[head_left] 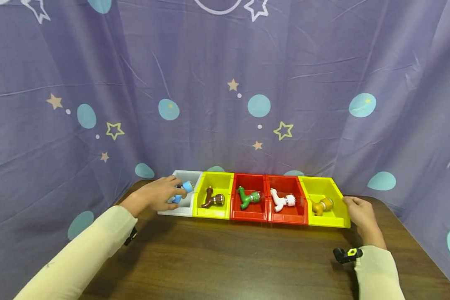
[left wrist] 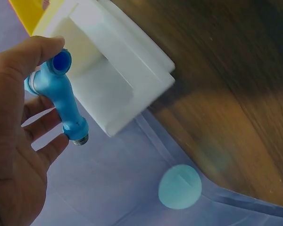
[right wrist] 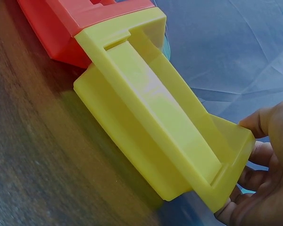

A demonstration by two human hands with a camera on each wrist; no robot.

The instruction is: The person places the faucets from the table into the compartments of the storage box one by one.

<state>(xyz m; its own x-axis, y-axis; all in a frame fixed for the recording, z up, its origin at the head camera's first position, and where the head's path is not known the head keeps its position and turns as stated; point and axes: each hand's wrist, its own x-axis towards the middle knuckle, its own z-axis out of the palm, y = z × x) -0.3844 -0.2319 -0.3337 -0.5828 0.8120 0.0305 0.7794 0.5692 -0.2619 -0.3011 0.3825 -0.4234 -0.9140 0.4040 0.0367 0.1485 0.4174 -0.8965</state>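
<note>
My left hand holds a light blue tap between thumb and fingers, over the white bin at the left end of the row. In the left wrist view the tap's round opening faces the camera and its threaded end points down past the fingertips. At the other end, my right hand grips the outer side wall of a yellow bin, thumb at the rim and fingers behind it. A mustard-yellow tap lies inside that bin.
Between them stand a yellow bin with a brown tap, a red bin with a green tap and another red bin with a white tap. A purple curtain hangs behind the wooden table.
</note>
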